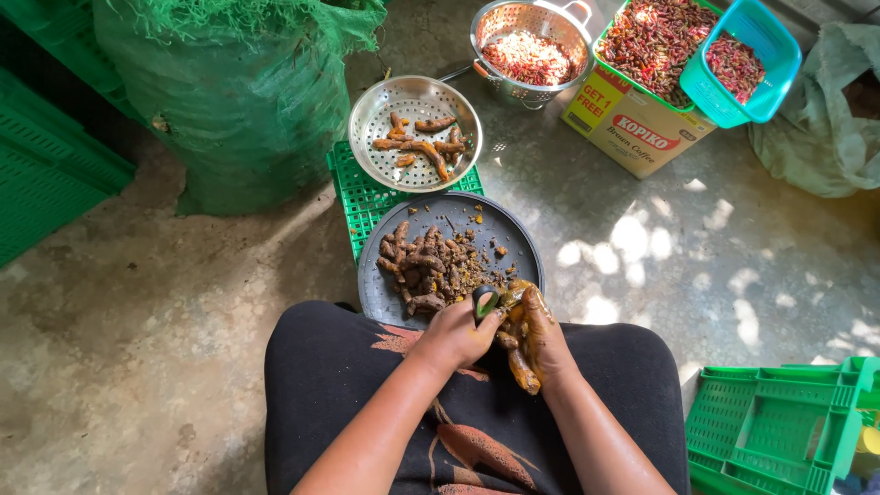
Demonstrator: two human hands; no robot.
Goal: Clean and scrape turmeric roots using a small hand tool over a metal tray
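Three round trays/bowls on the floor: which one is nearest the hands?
The dark grey round tray with unpeeled roots, just ahead of both hands; the perforated steel tray and the colander sit farther away.

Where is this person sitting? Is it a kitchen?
Probably an outdoor food-preparing spot, not a kitchen: a bare concrete floor, green plastic crates, a big net sack, and colanders of chillies.

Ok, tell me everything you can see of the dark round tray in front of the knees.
The dark round tray is grey, shallow and looks like metal. It lies flat on a green slatted crate, its near edge by the person's lap. A heap of unpeeled brown roots and yellowish scraps covers its left half. The perforated steel dish sits just behind it.
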